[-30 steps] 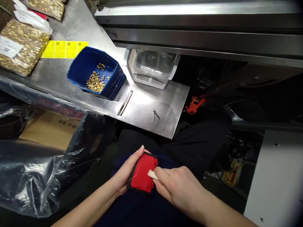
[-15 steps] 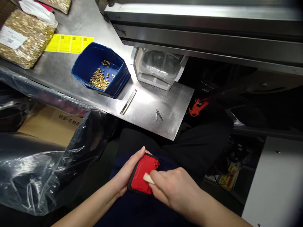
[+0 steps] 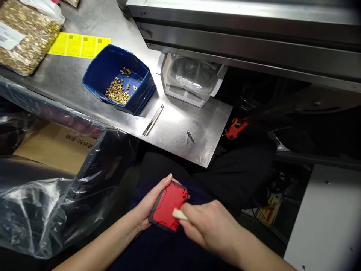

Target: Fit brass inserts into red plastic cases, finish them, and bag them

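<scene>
My left hand [image 3: 149,205] is wrapped round a flat red plastic part with a dark rim [image 3: 168,205], held over my lap. My right hand [image 3: 210,226] is closed on a small pale stick-like piece [image 3: 179,214], whose tip rests on the red face of the part. Both hands are low in the view, below the edge of the steel table [image 3: 180,128].
On the table stand a blue tray [image 3: 96,73] with several small brass pieces [image 3: 117,92], a white holder lined with clear film [image 3: 191,81], a thin metal strip [image 3: 153,119], small tweezers [image 3: 188,136], yellow labels [image 3: 79,45] and a bag of brass parts [image 3: 25,37]. A plastic-covered cardboard box [image 3: 53,150] sits left.
The pale piece in my right hand has slid a little down and left across the red part. The camera view has shifted slightly; the hands stay in the same place.
</scene>
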A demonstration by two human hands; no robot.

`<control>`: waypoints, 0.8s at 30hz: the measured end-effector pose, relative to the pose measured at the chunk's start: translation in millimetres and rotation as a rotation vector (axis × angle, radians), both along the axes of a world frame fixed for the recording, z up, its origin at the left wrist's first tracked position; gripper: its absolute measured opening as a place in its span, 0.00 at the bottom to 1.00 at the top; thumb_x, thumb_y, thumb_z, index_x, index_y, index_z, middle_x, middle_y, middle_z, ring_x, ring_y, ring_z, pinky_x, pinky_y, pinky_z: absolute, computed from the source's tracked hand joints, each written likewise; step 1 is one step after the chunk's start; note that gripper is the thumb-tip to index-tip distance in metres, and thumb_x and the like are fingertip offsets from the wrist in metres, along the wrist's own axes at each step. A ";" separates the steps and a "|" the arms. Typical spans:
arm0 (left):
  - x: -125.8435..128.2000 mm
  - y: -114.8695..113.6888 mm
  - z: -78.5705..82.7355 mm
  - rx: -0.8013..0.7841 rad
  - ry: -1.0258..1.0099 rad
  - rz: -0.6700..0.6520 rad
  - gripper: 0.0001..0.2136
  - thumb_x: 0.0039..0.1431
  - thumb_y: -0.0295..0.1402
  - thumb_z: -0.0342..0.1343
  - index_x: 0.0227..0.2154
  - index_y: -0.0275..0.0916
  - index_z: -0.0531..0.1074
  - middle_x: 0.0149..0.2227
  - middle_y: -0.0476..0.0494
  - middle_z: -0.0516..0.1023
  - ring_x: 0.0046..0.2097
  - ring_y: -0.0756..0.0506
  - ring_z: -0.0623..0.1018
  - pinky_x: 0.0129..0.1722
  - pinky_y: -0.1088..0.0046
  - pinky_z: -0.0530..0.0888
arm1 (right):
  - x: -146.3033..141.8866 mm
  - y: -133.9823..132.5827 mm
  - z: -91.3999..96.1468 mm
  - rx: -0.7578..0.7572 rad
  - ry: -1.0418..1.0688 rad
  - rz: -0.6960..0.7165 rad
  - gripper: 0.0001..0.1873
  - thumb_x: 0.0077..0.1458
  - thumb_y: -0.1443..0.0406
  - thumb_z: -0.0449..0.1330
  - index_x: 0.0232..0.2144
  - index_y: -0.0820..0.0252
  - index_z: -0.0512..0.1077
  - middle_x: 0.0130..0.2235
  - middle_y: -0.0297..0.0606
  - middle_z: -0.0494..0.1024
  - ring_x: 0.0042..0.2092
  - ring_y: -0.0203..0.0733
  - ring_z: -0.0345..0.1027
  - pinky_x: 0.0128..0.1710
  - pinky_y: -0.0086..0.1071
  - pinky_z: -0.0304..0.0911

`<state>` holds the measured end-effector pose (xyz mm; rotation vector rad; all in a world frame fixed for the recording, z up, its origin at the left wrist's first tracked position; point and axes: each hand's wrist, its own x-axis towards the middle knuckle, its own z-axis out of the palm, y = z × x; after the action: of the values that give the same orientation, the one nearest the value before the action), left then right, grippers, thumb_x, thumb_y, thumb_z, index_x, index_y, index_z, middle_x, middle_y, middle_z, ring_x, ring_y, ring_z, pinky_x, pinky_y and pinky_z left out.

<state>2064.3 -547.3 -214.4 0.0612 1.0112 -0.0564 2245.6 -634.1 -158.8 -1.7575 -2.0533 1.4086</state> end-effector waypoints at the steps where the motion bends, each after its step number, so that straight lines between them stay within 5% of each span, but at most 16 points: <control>1: 0.0 0.1 -0.5 -0.005 -0.007 -0.003 0.21 0.64 0.53 0.58 0.37 0.36 0.76 0.36 0.37 0.83 0.37 0.42 0.82 0.38 0.70 0.78 | -0.4 0.1 -0.1 0.000 0.012 0.016 0.09 0.71 0.61 0.51 0.36 0.55 0.66 0.30 0.29 0.80 0.29 0.36 0.74 0.25 0.33 0.45; 6: -0.3 0.3 -3.7 -0.023 0.044 -0.028 0.22 0.62 0.54 0.59 0.37 0.37 0.76 0.29 0.44 0.79 0.28 0.47 0.78 0.29 0.74 0.75 | 1.5 1.5 -1.6 -0.028 -0.031 -0.034 0.09 0.72 0.60 0.50 0.38 0.55 0.66 0.33 0.29 0.81 0.31 0.37 0.76 0.26 0.33 0.45; 10: 0.3 0.0 -3.8 0.013 0.019 -0.038 0.21 0.63 0.54 0.58 0.37 0.37 0.76 0.34 0.40 0.82 0.34 0.44 0.81 0.35 0.72 0.77 | 1.7 0.9 -2.7 -0.032 0.023 -0.019 0.09 0.71 0.60 0.51 0.37 0.54 0.67 0.32 0.28 0.81 0.30 0.37 0.75 0.26 0.33 0.44; 14: 0.2 -0.2 -1.9 -0.010 0.050 -0.042 0.22 0.63 0.54 0.58 0.37 0.37 0.76 0.29 0.44 0.79 0.28 0.47 0.77 0.29 0.75 0.74 | 1.0 0.3 -4.3 -0.054 -0.038 -0.061 0.11 0.72 0.58 0.50 0.39 0.54 0.68 0.33 0.29 0.82 0.31 0.38 0.76 0.26 0.33 0.43; 18: 0.0 -0.3 -0.9 0.011 0.042 -0.016 0.21 0.63 0.54 0.58 0.38 0.37 0.76 0.35 0.39 0.82 0.35 0.43 0.81 0.35 0.72 0.77 | -0.7 2.1 -5.6 -0.028 -0.012 -0.017 0.10 0.70 0.59 0.52 0.36 0.54 0.67 0.31 0.28 0.81 0.29 0.36 0.75 0.25 0.33 0.42; 24: -2.5 -2.3 -3.7 0.011 0.043 -0.011 0.23 0.64 0.55 0.57 0.37 0.37 0.76 0.31 0.42 0.80 0.30 0.46 0.78 0.32 0.74 0.76 | 2.8 6.1 -2.4 -0.063 -0.017 -0.041 0.11 0.71 0.59 0.51 0.36 0.54 0.66 0.31 0.28 0.81 0.28 0.35 0.74 0.26 0.32 0.44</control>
<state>2061.8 -549.6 -218.0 0.0754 1.0541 -0.0624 2248.4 -628.0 -161.2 -1.8303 -1.9906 1.4671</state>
